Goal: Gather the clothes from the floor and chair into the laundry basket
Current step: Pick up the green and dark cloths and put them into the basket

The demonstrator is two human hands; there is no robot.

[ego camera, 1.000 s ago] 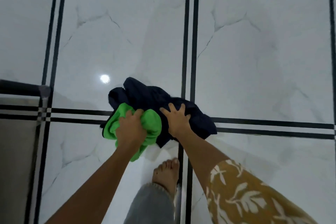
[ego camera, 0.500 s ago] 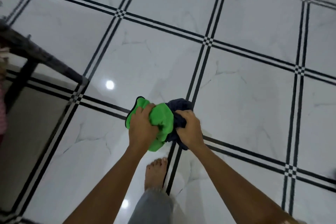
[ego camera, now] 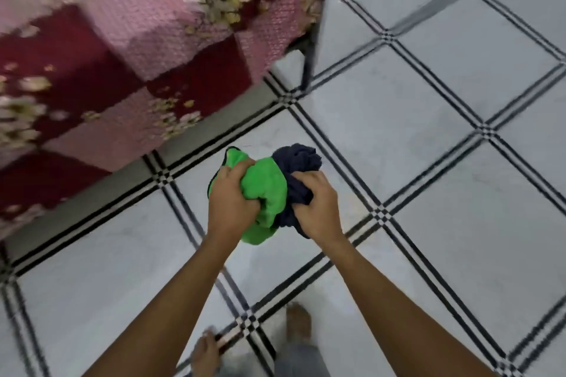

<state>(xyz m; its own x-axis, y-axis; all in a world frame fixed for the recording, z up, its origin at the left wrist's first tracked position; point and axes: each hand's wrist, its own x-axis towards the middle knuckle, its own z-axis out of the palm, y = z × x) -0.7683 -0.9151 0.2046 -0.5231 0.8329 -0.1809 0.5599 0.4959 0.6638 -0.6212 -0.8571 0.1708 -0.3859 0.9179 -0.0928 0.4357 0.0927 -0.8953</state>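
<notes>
Here, left hand [ego camera: 231, 202] fingers gripping green cloth [ego camera: 265, 190], right hand [ego camera: 318, 208] clutching navy garment [ego camera: 298, 159] — no readable writing.

Even, soft indoor lighting; strong motion blur on bedspread [ego camera: 122, 49] and floor tiles [ego camera: 459, 193]; faint shadows only.

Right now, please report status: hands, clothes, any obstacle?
Left hand shut on green cloth. Right hand shut on navy garment. Both bundled, off the floor. Basket not in view; bed close on left.
</notes>
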